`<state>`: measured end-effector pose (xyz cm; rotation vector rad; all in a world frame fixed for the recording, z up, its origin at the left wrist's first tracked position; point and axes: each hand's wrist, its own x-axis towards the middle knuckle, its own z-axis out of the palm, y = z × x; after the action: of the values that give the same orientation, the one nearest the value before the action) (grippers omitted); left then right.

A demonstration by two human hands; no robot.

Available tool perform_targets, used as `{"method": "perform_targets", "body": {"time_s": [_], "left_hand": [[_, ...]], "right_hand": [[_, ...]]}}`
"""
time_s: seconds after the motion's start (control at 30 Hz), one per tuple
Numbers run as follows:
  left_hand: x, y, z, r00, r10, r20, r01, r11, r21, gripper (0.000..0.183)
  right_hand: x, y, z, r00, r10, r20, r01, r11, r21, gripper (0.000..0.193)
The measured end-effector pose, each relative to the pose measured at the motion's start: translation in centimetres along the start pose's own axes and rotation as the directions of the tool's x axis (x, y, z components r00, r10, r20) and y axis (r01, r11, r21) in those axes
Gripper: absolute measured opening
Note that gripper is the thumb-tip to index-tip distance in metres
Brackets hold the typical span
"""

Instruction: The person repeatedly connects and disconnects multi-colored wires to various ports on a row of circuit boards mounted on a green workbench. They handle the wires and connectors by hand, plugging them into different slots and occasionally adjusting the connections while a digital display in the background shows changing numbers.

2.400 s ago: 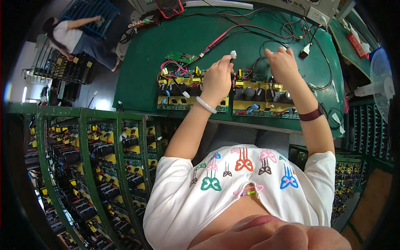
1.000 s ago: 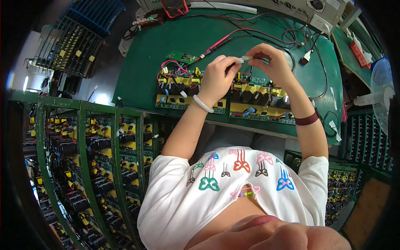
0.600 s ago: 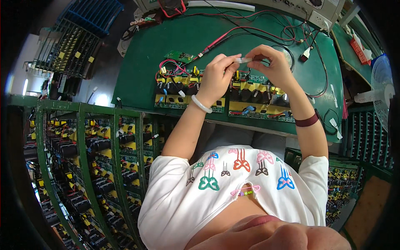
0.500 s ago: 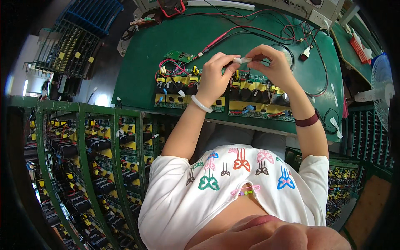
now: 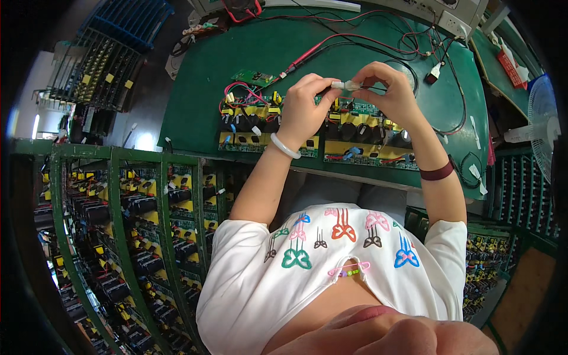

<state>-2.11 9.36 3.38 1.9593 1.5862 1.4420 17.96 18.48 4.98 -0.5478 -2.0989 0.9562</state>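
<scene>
My left hand [image 5: 305, 109] pinches a white plug connector [image 5: 338, 84] between thumb and fingertips. My right hand [image 5: 387, 92] pinches a second, paler connector [image 5: 352, 86], end to end with the first. Whether the two are locked together is too small to tell. Both hands are above two circuit boards lying side by side at the table's near edge. The left board [image 5: 248, 142] and the right board [image 5: 370, 155] carry black cylinders, yellow parts and blue pieces. My left hand hides part of the left board.
A small green board [image 5: 253, 78] with pink wires lies behind the left board, beside a red test probe [image 5: 305, 56]. Cables and a black plug [image 5: 433, 74] cross the green table [image 5: 201, 77]. Green racks [image 5: 112, 160] full of boards stand left; a fan [image 5: 541, 124] is at right.
The connectors show a little more between my fingertips, and my right fingers have shifted slightly. My arms have barely moved.
</scene>
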Motion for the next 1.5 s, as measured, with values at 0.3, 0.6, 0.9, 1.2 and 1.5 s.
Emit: {"method": "perform_targets", "body": {"time_s": [0.3, 0.6, 0.9, 1.2, 1.5], "left_hand": [[0.0, 0.1, -0.2, 0.999, 0.042, 0.034, -0.044, 0.997, 0.07, 0.018], [0.1, -0.5, -0.4, 0.988, 0.092, 0.126, -0.103, 0.991, 0.081, 0.018], [-0.1, -0.8, -0.6, 0.972, 0.124, 0.2, -0.136, 0.99, 0.046, 0.019], [-0.2, -0.8, -0.5, 0.965, 0.13, 0.228, -0.141, 0.989, 0.035, 0.02], [0.0, -0.7, -0.5, 0.966, 0.064, 0.251, -0.061, 0.998, -0.017, 0.02]], "right_hand": [[0.0, -1.0, -0.2, 1.0, -0.005, 0.026, 0.007, 0.996, -0.084, 0.026], [-0.3, -0.8, -0.1, 0.999, 0.026, 0.021, -0.024, 0.996, -0.086, 0.025], [-0.7, -0.3, -0.2, 0.992, 0.105, 0.067, -0.102, 0.994, -0.043, 0.024], [-0.6, -0.5, 0.6, 0.996, 0.067, 0.067, -0.061, 0.995, -0.08, 0.024], [-0.6, -0.4, 0.9, 0.995, 0.082, 0.062, -0.075, 0.992, -0.105, 0.023]]}}
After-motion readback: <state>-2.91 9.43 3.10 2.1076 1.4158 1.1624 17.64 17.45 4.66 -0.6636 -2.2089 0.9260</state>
